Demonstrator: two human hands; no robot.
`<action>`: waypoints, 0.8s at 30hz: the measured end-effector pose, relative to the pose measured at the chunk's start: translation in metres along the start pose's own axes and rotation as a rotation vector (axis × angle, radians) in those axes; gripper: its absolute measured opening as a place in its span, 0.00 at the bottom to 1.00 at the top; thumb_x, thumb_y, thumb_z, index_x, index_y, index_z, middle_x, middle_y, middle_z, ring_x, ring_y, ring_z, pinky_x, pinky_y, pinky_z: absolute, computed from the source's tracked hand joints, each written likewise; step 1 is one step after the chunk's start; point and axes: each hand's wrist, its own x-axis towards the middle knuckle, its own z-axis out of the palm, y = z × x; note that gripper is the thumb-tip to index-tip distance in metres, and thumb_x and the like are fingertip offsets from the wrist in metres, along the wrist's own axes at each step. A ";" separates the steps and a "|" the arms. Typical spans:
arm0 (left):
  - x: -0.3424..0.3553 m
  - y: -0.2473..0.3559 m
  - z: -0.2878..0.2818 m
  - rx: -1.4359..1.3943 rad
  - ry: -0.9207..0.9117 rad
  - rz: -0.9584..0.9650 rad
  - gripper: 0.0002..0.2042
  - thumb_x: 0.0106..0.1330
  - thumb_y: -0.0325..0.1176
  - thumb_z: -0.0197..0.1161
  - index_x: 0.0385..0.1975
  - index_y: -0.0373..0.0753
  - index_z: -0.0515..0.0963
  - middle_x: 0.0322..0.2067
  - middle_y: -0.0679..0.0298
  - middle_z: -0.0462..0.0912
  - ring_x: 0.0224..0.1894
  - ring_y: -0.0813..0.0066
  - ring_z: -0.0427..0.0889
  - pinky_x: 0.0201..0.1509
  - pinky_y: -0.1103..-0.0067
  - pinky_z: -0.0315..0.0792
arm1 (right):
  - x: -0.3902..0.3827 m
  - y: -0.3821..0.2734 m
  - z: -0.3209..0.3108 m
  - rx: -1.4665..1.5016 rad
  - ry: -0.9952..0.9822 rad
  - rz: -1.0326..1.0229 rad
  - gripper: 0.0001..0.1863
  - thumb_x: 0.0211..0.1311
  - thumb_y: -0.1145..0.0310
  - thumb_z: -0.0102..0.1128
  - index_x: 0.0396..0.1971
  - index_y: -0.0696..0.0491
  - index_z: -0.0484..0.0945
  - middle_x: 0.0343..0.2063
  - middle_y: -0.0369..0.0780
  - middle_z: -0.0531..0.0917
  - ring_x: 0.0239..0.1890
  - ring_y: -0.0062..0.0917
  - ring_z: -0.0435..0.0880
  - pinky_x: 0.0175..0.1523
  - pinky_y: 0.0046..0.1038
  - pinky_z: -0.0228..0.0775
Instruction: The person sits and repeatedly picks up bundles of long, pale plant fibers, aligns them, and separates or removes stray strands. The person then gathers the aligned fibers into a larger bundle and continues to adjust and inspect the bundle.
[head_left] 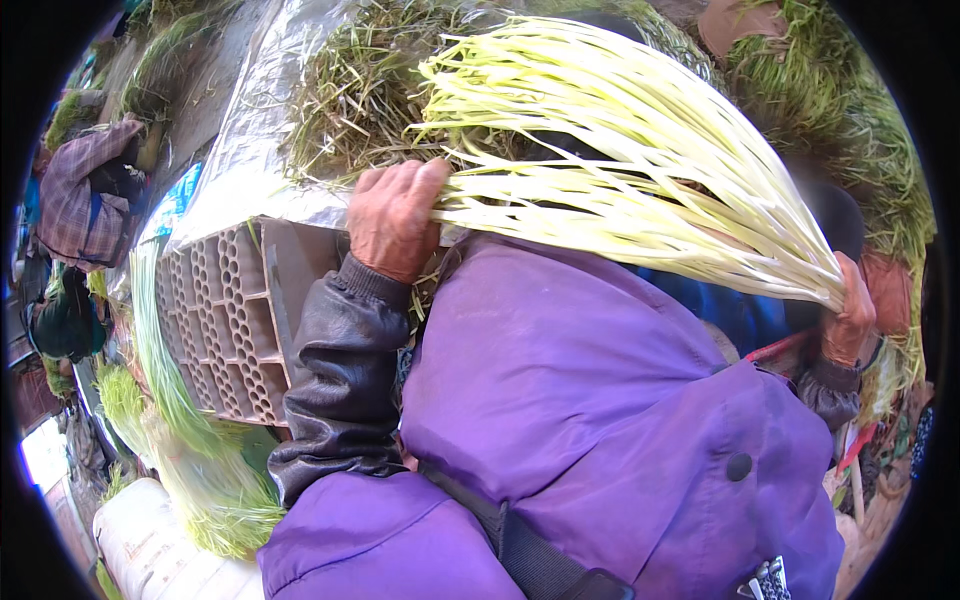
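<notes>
A long, fanned-out bunch of pale-yellow blanched chives (pixel 690 110) stretches across the upper middle, above my lap. My right hand (pixel 848 312) is closed round the gathered white ends at the right. At the other side my left hand (pixel 398 218) forms a fist round the loose tips of the lower strands. The upper strands spread free of the left hand, over a heap of dry, greenish-brown leaf scraps (pixel 365 85).
Left of my arm stand hollow bricks (pixel 215 320) under a pale plastic sheet (pixel 262 195). Long green bundles (pixel 205 480) lie beside them, near a white sack (pixel 150 540). More greens (pixel 835 110) are heaped at the far right. Another person in a checked shirt (pixel 85 195) is at the far left.
</notes>
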 end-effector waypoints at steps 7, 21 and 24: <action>-0.047 -0.052 0.002 0.150 -0.102 -0.216 0.14 0.57 0.26 0.58 0.44 0.42 0.76 0.33 0.60 0.81 0.37 0.57 0.82 0.43 0.67 0.73 | -0.003 0.008 0.005 -0.029 0.017 0.012 0.15 0.64 0.63 0.61 0.45 0.55 0.79 0.35 0.44 0.84 0.37 0.40 0.85 0.41 0.35 0.75; -0.062 -0.060 -0.044 -0.117 -0.189 -0.604 0.12 0.64 0.24 0.57 0.45 0.42 0.80 0.42 0.56 0.83 0.45 0.55 0.82 0.48 0.69 0.76 | -0.006 0.021 0.010 -0.024 0.021 -0.018 0.14 0.64 0.68 0.61 0.48 0.56 0.78 0.38 0.44 0.84 0.40 0.40 0.85 0.44 0.33 0.76; -0.029 -0.021 -0.049 -0.507 0.031 -0.557 0.11 0.59 0.24 0.65 0.42 0.39 0.82 0.40 0.57 0.83 0.43 0.56 0.82 0.47 0.71 0.76 | -0.006 0.021 0.010 -0.032 0.012 -0.018 0.15 0.64 0.68 0.61 0.48 0.56 0.78 0.38 0.44 0.84 0.40 0.40 0.85 0.44 0.33 0.77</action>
